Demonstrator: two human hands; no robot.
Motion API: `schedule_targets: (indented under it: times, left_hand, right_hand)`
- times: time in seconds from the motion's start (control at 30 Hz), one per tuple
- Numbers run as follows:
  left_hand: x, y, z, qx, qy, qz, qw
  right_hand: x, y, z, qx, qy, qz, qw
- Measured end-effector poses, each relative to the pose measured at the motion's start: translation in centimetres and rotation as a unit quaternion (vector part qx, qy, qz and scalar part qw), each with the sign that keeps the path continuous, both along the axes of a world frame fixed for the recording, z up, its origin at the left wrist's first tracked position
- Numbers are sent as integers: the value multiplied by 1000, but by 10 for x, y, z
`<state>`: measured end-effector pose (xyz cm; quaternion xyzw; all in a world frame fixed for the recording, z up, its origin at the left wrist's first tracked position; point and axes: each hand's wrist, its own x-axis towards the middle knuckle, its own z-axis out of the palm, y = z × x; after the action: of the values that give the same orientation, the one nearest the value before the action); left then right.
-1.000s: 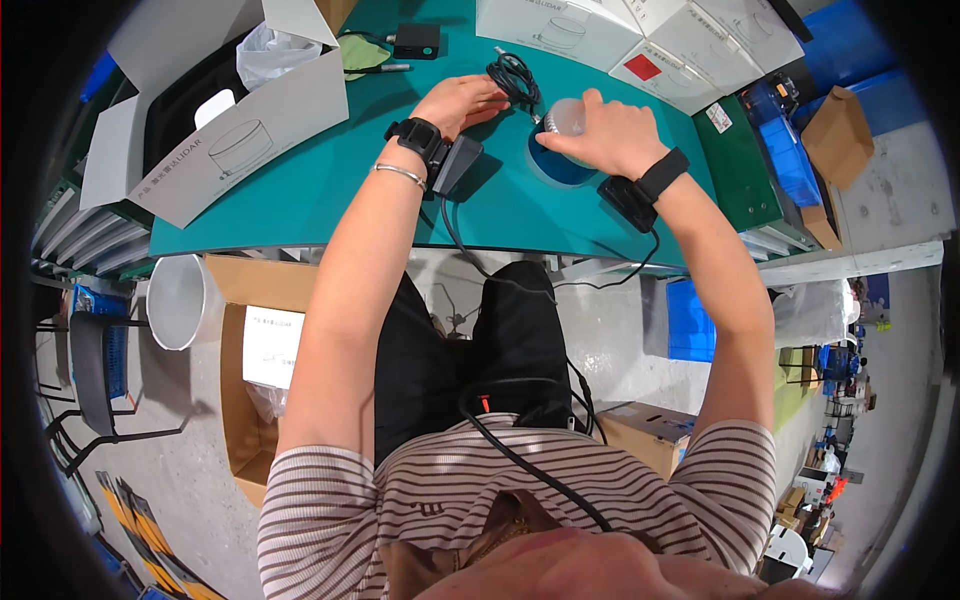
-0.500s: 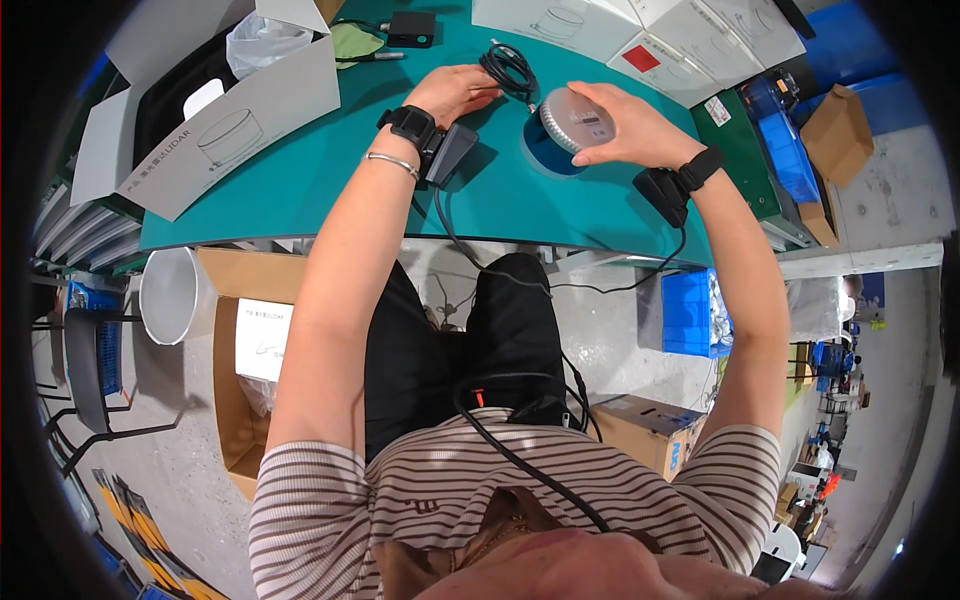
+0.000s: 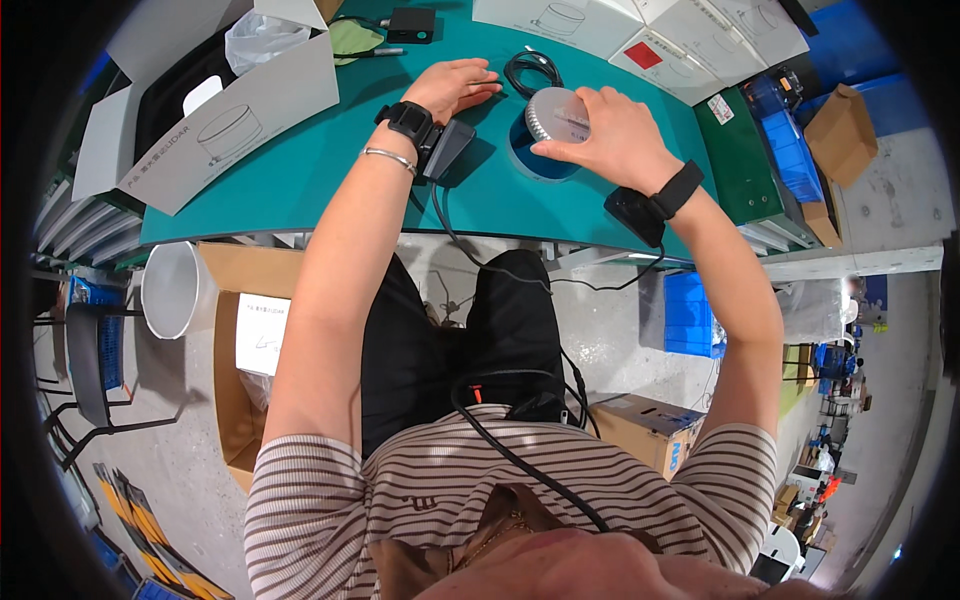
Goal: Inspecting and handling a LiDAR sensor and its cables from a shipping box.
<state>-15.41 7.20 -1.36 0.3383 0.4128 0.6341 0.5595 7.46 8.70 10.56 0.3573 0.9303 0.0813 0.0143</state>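
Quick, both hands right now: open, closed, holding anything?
Left hand: open, flat on the teal table, holding nothing.
Right hand: closed on the round grey disc.

An open white box (image 3: pixel 215 120) sits on the teal table (image 3: pixel 300 180); white bucket (image 3: pixel 175 290) below.

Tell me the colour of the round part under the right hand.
The round disc under the right hand is light grey-white, above a blue base; head view shows it.

right hand (image 3: pixel 610 135) covers part of the grey disc (image 3: pixel 556 112), the blue base (image 3: pixel 548 160) beneath mostly hidden, white boxes (image 3: pixel 640 25) cut off at the top edge.
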Motion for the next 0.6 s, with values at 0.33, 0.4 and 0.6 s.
schedule_targets:
  times: [0.33, 0.4, 0.6]
  left_hand:
    - [-2, 2, -3, 3, 65, -26, 998]
    - [-3, 2, -3, 6, 71, -27, 997]
    - [-1, 0, -1, -3, 62, -16, 998]
  right_hand:
    - [30, 32, -1, -177, 83, 148, 969]
    - [28, 33, -2, -192, 85, 150, 966]
    - [19, 29, -9, -166, 116, 192, 960]
